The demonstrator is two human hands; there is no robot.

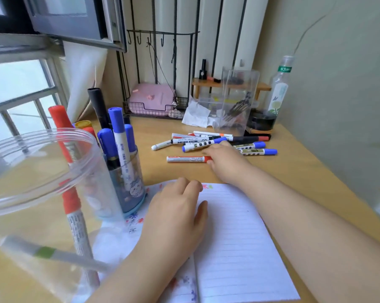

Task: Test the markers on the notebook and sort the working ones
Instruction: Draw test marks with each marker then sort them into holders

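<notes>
Head view: right hand (pixel 223 159), fingers loosely spread, touches red marker (pixel 188 159) beyond notebook (pixel 239 237); left hand (pixel 176 206) lies flat on it. A careless grab could roll neighbouring markers (pixel 208 141) off.

A right hand (pixel 225 159) touches a red-capped marker (pixel 188 159) on a wooden desk (pixel 305 171). The left hand (pixel 176 206) rests flat on an open lined notebook (pixel 239 248).

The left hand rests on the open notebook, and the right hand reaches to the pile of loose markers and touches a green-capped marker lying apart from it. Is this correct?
Not quite. The head view shows the marker under the right hand is red-capped, not green. The rest holds: the left hand rests on the open notebook, and the right hand reaches to the loose markers.
</notes>
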